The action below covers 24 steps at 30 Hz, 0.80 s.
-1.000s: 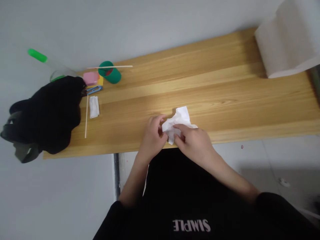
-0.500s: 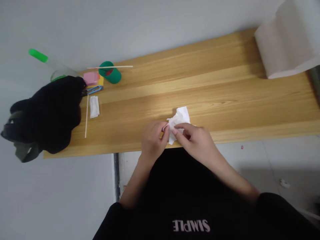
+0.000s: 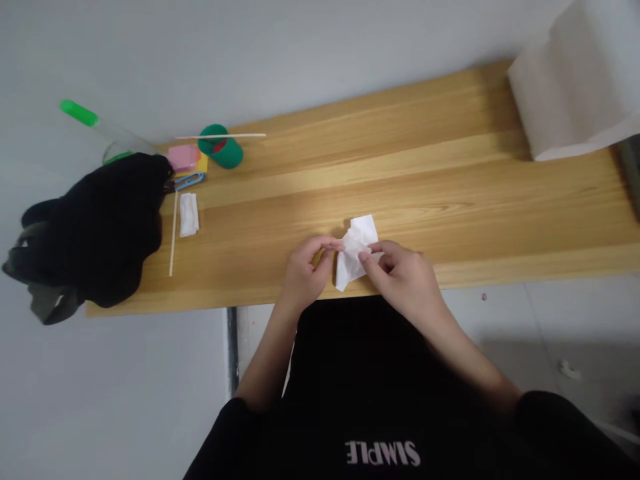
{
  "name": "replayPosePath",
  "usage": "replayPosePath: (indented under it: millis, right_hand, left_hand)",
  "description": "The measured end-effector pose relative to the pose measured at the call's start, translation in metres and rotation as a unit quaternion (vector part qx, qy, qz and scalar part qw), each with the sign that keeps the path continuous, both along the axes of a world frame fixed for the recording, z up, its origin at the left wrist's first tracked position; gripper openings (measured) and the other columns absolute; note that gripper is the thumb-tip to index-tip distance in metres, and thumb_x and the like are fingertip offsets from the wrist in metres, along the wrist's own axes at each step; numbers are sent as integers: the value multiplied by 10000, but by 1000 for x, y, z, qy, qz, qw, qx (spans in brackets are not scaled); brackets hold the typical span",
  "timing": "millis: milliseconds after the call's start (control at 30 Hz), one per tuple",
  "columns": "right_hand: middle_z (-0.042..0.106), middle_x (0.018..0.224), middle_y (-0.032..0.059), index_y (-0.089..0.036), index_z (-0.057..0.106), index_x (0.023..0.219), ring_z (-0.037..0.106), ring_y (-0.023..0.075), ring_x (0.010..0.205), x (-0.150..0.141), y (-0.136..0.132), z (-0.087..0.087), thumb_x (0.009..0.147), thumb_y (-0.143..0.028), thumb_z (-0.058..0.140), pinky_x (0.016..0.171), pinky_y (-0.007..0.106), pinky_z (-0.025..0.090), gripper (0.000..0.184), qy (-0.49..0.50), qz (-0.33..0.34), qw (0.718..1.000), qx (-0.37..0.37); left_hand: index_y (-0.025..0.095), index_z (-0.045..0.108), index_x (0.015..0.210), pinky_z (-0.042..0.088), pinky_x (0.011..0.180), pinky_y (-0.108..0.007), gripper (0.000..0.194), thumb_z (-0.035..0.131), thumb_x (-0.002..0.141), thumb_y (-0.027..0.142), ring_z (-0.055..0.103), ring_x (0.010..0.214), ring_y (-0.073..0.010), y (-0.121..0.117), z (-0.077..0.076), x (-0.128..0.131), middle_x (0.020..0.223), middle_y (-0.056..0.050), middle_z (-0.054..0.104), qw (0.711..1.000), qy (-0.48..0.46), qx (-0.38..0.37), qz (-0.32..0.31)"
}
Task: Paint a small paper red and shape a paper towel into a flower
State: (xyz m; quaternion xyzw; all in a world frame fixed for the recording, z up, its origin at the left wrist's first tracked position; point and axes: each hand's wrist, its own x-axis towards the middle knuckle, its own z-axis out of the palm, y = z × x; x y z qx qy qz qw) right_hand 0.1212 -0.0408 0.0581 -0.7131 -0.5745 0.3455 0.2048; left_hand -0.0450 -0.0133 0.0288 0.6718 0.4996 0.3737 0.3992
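Observation:
A crumpled white tissue (image 3: 356, 250) lies on the wooden table (image 3: 450, 193) near its front edge. My left hand (image 3: 304, 277) pinches the tissue's left edge with thumb and fingertips. My right hand (image 3: 405, 280) pinches its right side, fingers curled. Both hands rest at the table's front edge, close together, with the tissue bunched between them.
At the far left sit a black bag (image 3: 95, 230), a small folded white tissue (image 3: 189, 214), a thin wooden stick (image 3: 173, 233), a blue paper clip (image 3: 189, 180), a pink and yellow block (image 3: 185, 159) and a green cap (image 3: 220, 147). A large paper roll (image 3: 575, 87) stands at the back right.
The tissue has been gathered narrower between my hands. My right hand has slid a little right and my left fingertips have risen onto the tissue's top left edge.

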Motion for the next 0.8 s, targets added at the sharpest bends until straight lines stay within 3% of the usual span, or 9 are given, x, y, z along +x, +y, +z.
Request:
replayPosePath:
  millis: [167, 333, 567, 800]
  right_hand:
    - [590, 513, -25, -178, 673, 971, 528, 126, 463, 2, 0, 3, 772, -401, 586, 500, 236, 345, 312, 10, 31, 999, -21]
    - [588, 521, -1, -149, 678, 929, 533, 141, 478, 4, 0, 7, 749, -583, 567, 482, 244, 331, 483, 5, 40, 999, -21]
    - [594, 531, -1, -181, 666, 710, 485, 112, 457, 5, 0, 5, 837, -373, 483, 489, 240, 287, 294, -50, 47, 998, 0]
    - [649, 577, 10, -192, 680, 719, 557, 140, 496, 16, -6, -6, 788, -369, 538, 493, 243, 298, 238, -91, 31, 995, -10]
  left_hand:
    - [206, 629, 871, 484, 809, -352, 193, 499, 803, 82, 610, 871, -181, 4, 1, 6, 884, -34, 668, 995, 90, 37, -1]
    - [212, 621, 906, 474, 837, -372, 156, 528, 812, 129, 597, 918, -192, 1, 3, 12, 932, -43, 661, 994, 85, 60, -44]
    - [198, 605, 993, 475, 845, -354, 270, 446, 825, 58, 604, 938, -182, 1, -1, 12, 985, -51, 671, 989, 124, 62, -47]
    - [184, 636, 945, 479, 836, -369, 222, 469, 837, 84, 623, 912, -193, 5, -6, 12, 954, -57, 699, 975, 186, 108, -59]
